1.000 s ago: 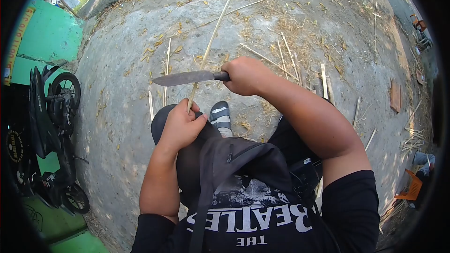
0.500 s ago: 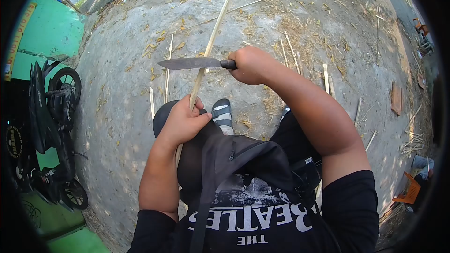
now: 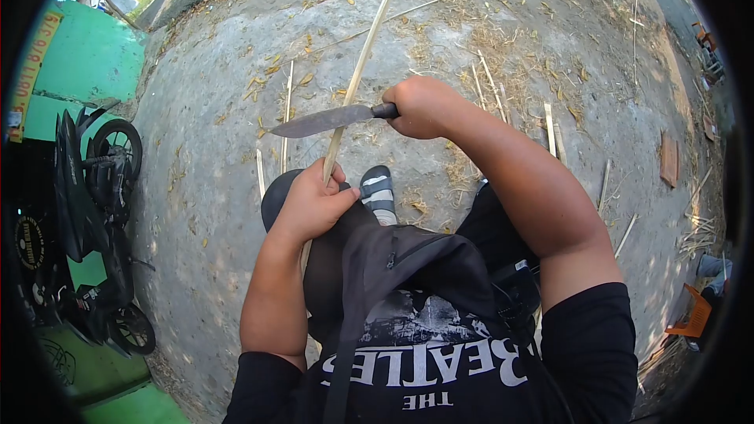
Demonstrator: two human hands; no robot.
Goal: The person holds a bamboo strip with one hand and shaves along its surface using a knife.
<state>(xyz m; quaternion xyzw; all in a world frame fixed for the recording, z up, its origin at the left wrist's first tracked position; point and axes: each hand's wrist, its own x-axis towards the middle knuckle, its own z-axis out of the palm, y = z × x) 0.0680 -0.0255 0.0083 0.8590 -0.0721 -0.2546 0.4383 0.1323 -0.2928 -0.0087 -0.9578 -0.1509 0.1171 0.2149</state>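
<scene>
When scanned from left to right, begins with a dark motorcycle (image 3: pixel 94 196) standing beside a green wall (image 3: pixel 102 51), then crosses the grey ground (image 3: pixel 212 180) to thin pale sticks (image 3: pixel 287 114) lying on it. Comes next to the left hand (image 3: pixel 309 206), closed firmly round a long pale strip (image 3: pixel 370 43). Finds the strip slanting up and away to the right, with more of it showing below the wrist. Meets the knife (image 3: pixel 320 122) lying across the strip just beyond the left hand, over it as seen from above; cannot tell for sure whether touching. Notes a change from half a second ago: a knife tilted down at its left end instead of nearly level, and a crossing slightly nearer the left hand. Leaves less of the strip between edge and grip, so, by judgement, calls for more care over the holding hand. Passes a strapped sandal (image 3: pixel 378 191) below, then reaches the right hand (image 3: pixel 422 107), clamped on the dark handle (image 3: pixel 385 111). Continues past upright-looking pale pieces (image 3: pixel 550 129) and a reddish-brown block (image 3: pixel 669 159), and ends at an orange chair-like object (image 3: pixel 693 312).
</scene>
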